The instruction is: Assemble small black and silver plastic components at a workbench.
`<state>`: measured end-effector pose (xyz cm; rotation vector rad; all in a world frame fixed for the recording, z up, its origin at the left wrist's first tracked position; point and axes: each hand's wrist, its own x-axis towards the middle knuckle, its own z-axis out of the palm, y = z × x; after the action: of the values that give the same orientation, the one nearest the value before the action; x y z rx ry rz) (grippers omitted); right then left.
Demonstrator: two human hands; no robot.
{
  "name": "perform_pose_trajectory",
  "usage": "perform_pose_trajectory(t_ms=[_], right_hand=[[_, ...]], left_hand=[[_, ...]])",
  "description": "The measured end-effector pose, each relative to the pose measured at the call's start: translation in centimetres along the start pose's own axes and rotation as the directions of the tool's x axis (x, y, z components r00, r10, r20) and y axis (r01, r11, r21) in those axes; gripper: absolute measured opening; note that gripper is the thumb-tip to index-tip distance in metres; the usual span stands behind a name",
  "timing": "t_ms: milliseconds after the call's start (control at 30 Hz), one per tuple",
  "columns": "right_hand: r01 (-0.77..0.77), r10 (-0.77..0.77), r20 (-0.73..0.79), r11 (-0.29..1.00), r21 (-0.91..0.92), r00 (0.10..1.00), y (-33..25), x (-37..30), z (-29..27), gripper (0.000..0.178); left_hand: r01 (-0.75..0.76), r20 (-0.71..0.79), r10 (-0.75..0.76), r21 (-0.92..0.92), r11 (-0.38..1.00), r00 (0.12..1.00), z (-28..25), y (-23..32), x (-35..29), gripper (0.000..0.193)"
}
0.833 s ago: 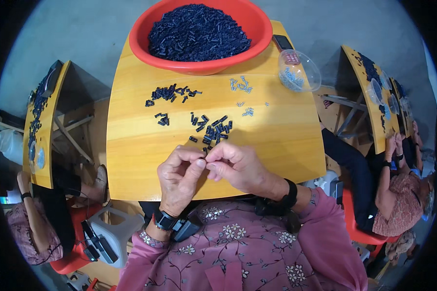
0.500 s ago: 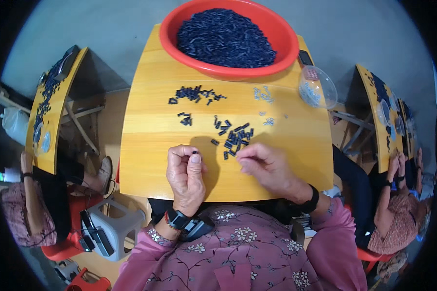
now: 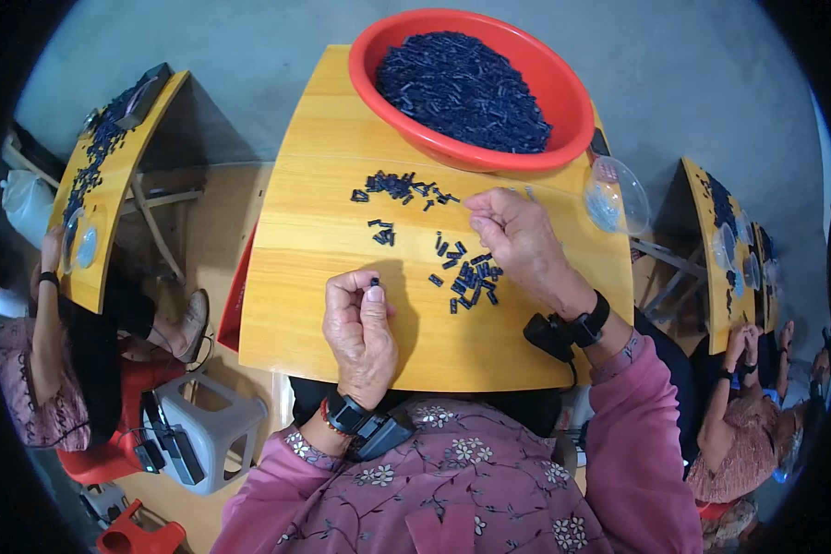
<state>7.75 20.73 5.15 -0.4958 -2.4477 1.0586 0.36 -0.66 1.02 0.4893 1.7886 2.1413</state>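
My left hand [image 3: 358, 332] is closed above the table's near part, pinching a small black piece [image 3: 375, 282] between thumb and forefinger. Thumb and fingertips of my right hand [image 3: 528, 245] are pressed together; whatever is between them is too small to make out. That hand is over the table's right half, its fingertips beside a far cluster of small black pieces [image 3: 395, 186]. Below its wrist side lies a looser cluster of short black pieces [image 3: 475, 275]. A few more black pieces [image 3: 383, 234] lie left of these. My right hand hides most of the tiny clear pieces on the wood.
A big red basin [image 3: 563, 152] heaped with black pieces stands at the table's [image 3: 282, 305] far edge. Right of it sits a clear round tub [image 3: 632, 198] holding tiny pale pieces. Other people work at tables on both sides; a grey stool [image 3: 217, 415] stands at left.
My right hand has gone from beside the near black cluster up and away, toward the tiny clear pieces. My left hand keeps its pinch. The whole view has shifted and tilted slightly.
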Motion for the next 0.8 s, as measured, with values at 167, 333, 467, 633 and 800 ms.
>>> perform_pose_trajectory(t_ms=[167, 333, 467, 633, 800], right_hand=[[-0.070, 0.072, -0.100, 0.997, 0.030, 0.992, -0.2, -1.9, -2.9, 0.017], [-0.316, 0.333, -0.166, 0.941, 0.122, 0.928, 3.0, -6.1, -7.0, 0.016], [-0.304, 0.305, -0.135, 0.952, 0.029, 0.943, 4.0, -7.7, -6.6, 0.014], [-0.210, 0.204, -0.067, 0.973, -0.094, 0.977, 3.7, -6.6, -5.0, 0.010], [-0.096, 0.083, -0.079, 0.977, -0.192, 0.993, 3.9, -6.1, -4.4, 0.010]], left_hand=[[-0.016, 0.038, 0.016, 0.005, 1.000, 0.999, -0.4, -0.3, -0.1, 0.012], [0.016, 0.068, -0.018, 0.017, 1.000, 0.998, 0.0, 0.2, -0.1, 0.013], [0.015, 0.075, -0.017, 0.026, 1.000, 0.997, 0.0, -0.1, 0.2, 0.013], [-0.003, 0.066, -0.001, 0.061, 0.998, 0.998, 0.0, -0.2, 0.0, 0.014], [-0.017, 0.077, 0.012, 0.062, 0.998, 0.997, -0.1, -0.3, 0.0, 0.014]])
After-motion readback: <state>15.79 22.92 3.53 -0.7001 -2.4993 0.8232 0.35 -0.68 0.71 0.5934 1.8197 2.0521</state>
